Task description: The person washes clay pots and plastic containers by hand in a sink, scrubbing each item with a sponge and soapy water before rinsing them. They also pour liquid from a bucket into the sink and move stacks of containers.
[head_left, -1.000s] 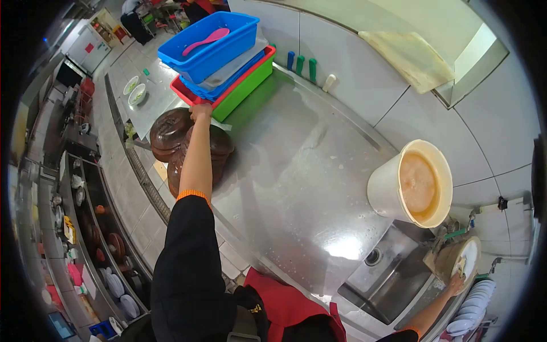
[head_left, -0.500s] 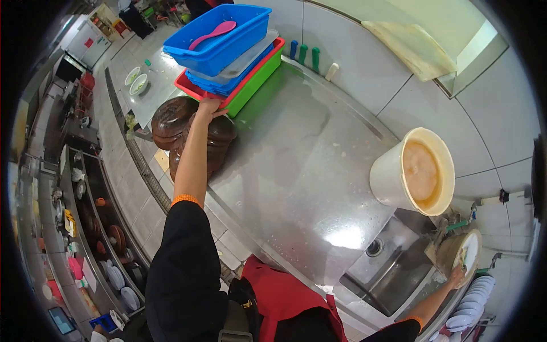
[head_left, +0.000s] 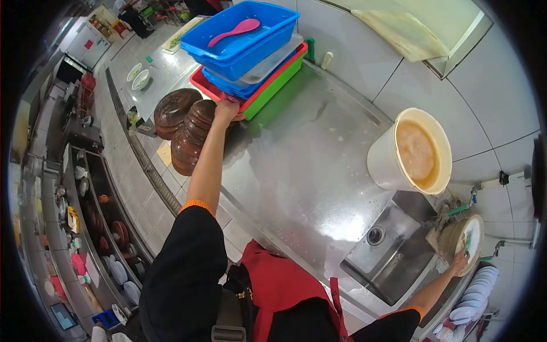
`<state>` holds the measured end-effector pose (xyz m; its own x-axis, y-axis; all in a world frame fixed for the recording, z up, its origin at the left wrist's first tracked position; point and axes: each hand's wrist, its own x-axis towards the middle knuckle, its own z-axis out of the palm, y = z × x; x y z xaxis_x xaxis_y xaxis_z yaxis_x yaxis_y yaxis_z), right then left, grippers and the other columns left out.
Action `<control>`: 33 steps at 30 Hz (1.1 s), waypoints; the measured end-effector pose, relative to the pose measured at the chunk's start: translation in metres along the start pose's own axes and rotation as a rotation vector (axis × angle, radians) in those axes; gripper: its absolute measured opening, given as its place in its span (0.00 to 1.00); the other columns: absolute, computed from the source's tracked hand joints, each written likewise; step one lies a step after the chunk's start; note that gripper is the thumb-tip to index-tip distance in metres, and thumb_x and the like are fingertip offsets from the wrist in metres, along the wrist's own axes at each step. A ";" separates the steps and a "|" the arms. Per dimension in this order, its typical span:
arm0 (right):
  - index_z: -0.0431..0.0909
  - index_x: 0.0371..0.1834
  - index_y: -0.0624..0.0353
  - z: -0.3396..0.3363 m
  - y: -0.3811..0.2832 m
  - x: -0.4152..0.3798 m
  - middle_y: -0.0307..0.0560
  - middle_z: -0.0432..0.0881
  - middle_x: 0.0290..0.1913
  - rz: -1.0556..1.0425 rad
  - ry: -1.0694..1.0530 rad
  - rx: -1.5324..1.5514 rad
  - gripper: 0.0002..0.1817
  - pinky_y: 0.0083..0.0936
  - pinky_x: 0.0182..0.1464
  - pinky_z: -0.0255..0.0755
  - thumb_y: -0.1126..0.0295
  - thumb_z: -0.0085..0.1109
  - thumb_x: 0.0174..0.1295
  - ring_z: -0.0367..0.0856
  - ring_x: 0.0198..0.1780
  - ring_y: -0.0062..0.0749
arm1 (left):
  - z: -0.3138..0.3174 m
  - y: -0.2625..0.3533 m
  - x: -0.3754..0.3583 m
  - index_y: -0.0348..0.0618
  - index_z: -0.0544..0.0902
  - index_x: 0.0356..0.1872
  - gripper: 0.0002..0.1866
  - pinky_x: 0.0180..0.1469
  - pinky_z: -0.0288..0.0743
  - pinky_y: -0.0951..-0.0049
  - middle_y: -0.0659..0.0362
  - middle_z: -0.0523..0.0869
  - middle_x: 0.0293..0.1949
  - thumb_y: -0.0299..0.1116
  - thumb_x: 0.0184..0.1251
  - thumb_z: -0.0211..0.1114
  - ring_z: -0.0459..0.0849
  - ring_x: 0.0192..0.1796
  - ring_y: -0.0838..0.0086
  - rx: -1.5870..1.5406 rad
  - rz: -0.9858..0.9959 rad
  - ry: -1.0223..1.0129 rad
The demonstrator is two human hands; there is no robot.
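Observation:
My left hand [head_left: 228,110] is closed on the near edge of a red basin [head_left: 203,83] at the left end of the steel counter. A green basin [head_left: 277,86] lies against the red one. Blue basins [head_left: 236,60] and a clear tub [head_left: 273,59] are stacked in them, with a pink spoon [head_left: 235,32] in the top one. Brown rounded, glossy vessels [head_left: 196,128] stand beside my left forearm. My right hand [head_left: 460,263] is at the rim of a round tan container [head_left: 450,236] with white contents. Its fingers curl around something small, partly green, that I cannot make out.
A white bucket [head_left: 383,162] of cloudy orange liquid stands on the steel counter [head_left: 302,165] beside the sink [head_left: 393,268]. White dishes [head_left: 476,296] are stacked at the lower right. Knife handles [head_left: 326,60] stick up along the tiled wall.
My left hand and the basin stack have shifted right along the counter, now covering some of the knife handles. My right hand stays at the tan container's rim.

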<state>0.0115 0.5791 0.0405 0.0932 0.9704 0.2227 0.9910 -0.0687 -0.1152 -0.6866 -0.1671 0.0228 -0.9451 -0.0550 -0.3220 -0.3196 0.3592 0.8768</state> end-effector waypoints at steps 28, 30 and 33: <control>0.46 0.72 0.24 -0.014 -0.053 0.000 0.49 0.46 0.75 -0.436 -0.163 -0.033 0.39 0.65 0.67 0.40 0.51 0.52 0.56 0.46 0.73 0.58 | 0.110 -0.074 -0.373 0.26 0.48 0.58 0.26 0.31 0.87 0.63 0.37 0.73 0.49 0.23 0.65 0.50 0.86 0.33 0.54 -0.366 0.044 -0.105; 0.47 0.71 0.21 -0.022 -0.058 0.000 0.49 0.48 0.74 -0.549 -0.158 -0.085 0.37 0.65 0.67 0.39 0.55 0.51 0.58 0.48 0.72 0.59 | 0.110 -0.078 -0.408 0.32 0.49 0.58 0.24 0.32 0.87 0.62 0.37 0.73 0.48 0.21 0.64 0.49 0.86 0.33 0.53 -0.369 0.023 -0.092; 0.50 0.72 0.30 -0.011 -0.060 0.013 0.53 0.65 0.66 -0.521 -0.261 -0.142 0.32 0.66 0.64 0.47 0.61 0.44 0.62 0.61 0.67 0.51 | 0.111 -0.099 -0.447 0.34 0.50 0.58 0.24 0.31 0.86 0.62 0.38 0.73 0.49 0.22 0.65 0.48 0.86 0.33 0.53 -0.388 0.005 -0.069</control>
<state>-0.0457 0.5932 0.0608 -0.4173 0.9082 -0.0320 0.9047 0.4185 0.0800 -0.2249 -0.0746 0.0401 -0.9442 0.0136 -0.3292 -0.3294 -0.0206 0.9440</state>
